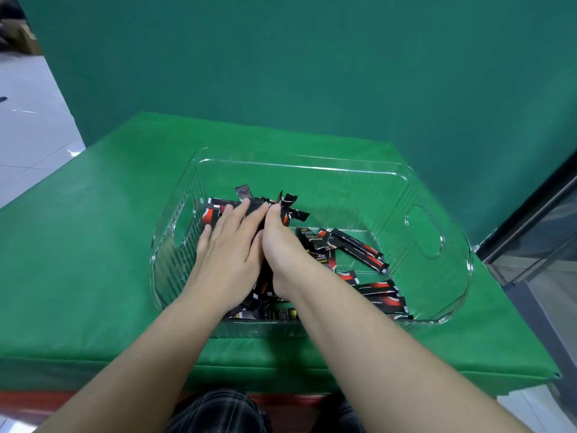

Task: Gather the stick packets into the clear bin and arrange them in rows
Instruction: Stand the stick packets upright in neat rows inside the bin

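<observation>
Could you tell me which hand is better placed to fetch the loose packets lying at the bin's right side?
Probably the right hand: it sits nearer the loose packets in the clear bin, though it now grips a bundle. The left hand lies flat on packets leftward.

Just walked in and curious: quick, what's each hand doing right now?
Left hand: open, fingers straight, pressing flat on the stick packets in the clear bin.
Right hand: curled round a bunch of packets, gripping them.
</observation>
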{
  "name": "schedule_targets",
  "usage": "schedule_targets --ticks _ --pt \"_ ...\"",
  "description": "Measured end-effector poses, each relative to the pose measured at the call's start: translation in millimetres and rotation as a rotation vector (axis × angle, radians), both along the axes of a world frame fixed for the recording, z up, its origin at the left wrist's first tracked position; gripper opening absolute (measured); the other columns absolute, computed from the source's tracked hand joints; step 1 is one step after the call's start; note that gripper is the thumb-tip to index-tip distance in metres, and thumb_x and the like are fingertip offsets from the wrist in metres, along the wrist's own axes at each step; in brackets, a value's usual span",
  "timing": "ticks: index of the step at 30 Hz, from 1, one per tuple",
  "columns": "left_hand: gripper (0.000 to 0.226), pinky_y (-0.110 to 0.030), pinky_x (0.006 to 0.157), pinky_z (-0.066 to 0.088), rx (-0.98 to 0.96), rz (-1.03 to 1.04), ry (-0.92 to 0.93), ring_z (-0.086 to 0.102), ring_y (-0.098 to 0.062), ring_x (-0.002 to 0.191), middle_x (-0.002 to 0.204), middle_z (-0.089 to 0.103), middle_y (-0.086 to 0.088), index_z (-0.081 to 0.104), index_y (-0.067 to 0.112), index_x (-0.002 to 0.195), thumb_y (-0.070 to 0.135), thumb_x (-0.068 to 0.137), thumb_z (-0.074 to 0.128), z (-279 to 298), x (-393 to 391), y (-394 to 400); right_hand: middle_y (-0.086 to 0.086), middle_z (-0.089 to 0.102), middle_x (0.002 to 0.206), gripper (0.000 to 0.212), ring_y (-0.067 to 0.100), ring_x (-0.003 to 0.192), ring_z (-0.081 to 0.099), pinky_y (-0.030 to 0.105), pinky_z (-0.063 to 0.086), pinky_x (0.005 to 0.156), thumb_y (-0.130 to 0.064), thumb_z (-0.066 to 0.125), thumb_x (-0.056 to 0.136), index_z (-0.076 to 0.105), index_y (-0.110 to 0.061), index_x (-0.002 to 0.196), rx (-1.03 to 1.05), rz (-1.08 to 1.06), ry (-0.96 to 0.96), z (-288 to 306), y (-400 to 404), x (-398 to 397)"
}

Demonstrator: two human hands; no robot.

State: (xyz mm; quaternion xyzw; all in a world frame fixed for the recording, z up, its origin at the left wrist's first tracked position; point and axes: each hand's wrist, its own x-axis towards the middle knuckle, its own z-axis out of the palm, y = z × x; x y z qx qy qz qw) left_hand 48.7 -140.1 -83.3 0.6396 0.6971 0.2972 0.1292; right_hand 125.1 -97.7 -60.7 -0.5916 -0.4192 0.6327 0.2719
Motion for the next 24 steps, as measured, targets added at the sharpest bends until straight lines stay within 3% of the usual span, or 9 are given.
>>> schedule_targets --ticks 3,6,9,12,15,17,18,21,24 --pt "0.049 -0.04 0.12 -0.001 -0.021 -0.015 0.031 -0.001 -0.006 0.148 0.161 0.011 0.017 0.017 0.046 0.15 0.048 0.101 0.015 0.6 -1.6 0.7 -0.002 0.059 0.12 0.068 0.014 0.119 0.053 0.029 0.039 0.103 -0.063 0.014 0.095 0.052 -0.02 0.13 -0.021 0.102 0.093 6.0 -0.1 11.8" --pt "0.057 -0.042 0.121 -0.001 -0.064 -0.011 0.091 -0.003 -0.01 0.149 0.162 0.009 0.012 0.005 0.05 0.15 0.046 0.099 0.029 -2.5 -2.1 2.0 -0.006 0.056 0.119 0.043 0.009 0.111 0.053 0.024 0.039 0.095 -0.045 0.025 0.102 0.057 -0.022 0.119 -0.026 0.173 0.12 0.8 8.8 23.7" --pt "0.065 -0.042 0.12 -0.002 -0.091 -0.007 0.143 -0.004 -0.018 0.15 0.163 0.007 0.006 -0.004 0.057 0.146 0.045 0.099 0.038 -4.7 -1.9 3.3 -0.007 0.048 0.136 0.038 0.01 0.128 0.039 0.027 0.026 0.107 -0.032 0.038 0.1 0.051 -0.015 0.132 -0.051 0.21 0.064 -1.1 13.3 31.8" --pt "0.065 -0.043 0.12 -0.001 -0.127 0.021 0.218 -0.003 -0.025 0.15 0.163 0.002 0.002 -0.001 0.056 0.147 0.046 0.098 0.04 -6.9 -3.2 5.2 0.003 0.054 0.134 0.033 0.017 0.129 0.044 0.032 0.029 0.11 -0.015 0.043 0.098 0.054 -0.004 0.127 -0.049 0.257 0.045 7.4 14.7 50.8" --pt "0.06 -0.045 0.12 0.0 -0.149 0.033 0.262 -0.005 -0.029 0.149 0.163 -0.006 0.001 0.007 0.056 0.147 0.046 0.098 0.041 -7.6 -3.7 5.4 0.009 0.066 0.112 0.022 0.02 0.098 0.064 0.026 0.051 0.087 -0.012 0.051 0.095 0.062 -0.002 0.112 0.05 0.24 -0.065 17.3 19.8 69.5" --pt "0.058 -0.048 0.119 0.0 -0.144 0.03 0.267 -0.009 -0.03 0.149 0.162 -0.013 0.003 0.011 0.058 0.146 0.045 0.099 0.042 -6.7 -3.2 5.0 0.009 0.068 0.091 0.016 0.015 0.068 0.062 0.018 0.052 0.06 -0.012 0.053 0.094 0.065 -0.003 0.098 0.234 0.188 -0.283 18.1 24.8 80.2" --pt "0.058 -0.049 0.118 0.0 -0.138 0.025 0.278 -0.013 -0.03 0.148 0.161 -0.017 0.004 0.011 0.059 0.145 0.044 0.099 0.042 -6.2 -2.8 4.6 0.011 0.068 0.088 0.018 0.015 0.063 0.059 0.019 0.05 0.055 -0.013 0.051 0.094 0.066 -0.003 0.095 0.361 0.188 -0.459 15.4 28.7 86.3" --pt "0.061 -0.054 0.117 0.0 -0.128 0.001 0.312 -0.023 -0.027 0.146 0.157 -0.027 0.008 0.005 0.063 0.143 0.038 0.1 0.041 -6.9 -1.5 4.7 0.006 0.063 0.116 0.03 0.02 0.097 0.059 0.026 0.045 0.085 -0.013 0.052 0.091 0.061 -0.015 0.12 0.643 0.313 -0.831 1.0 35.1 93.9" --pt "0.063 -0.056 0.116 0.0 -0.124 -0.011 0.343 -0.026 -0.025 0.145 0.156 -0.03 0.009 0.002 0.064 0.142 0.034 0.101 0.039 -8.5 -0.3 4.8 -0.001 0.054 0.133 0.043 0.022 0.122 0.042 0.033 0.034 0.103 -0.013 0.055 0.091 0.052 -0.026 0.132 0.83 0.507 -0.819 -11.0 35.2 82.3"
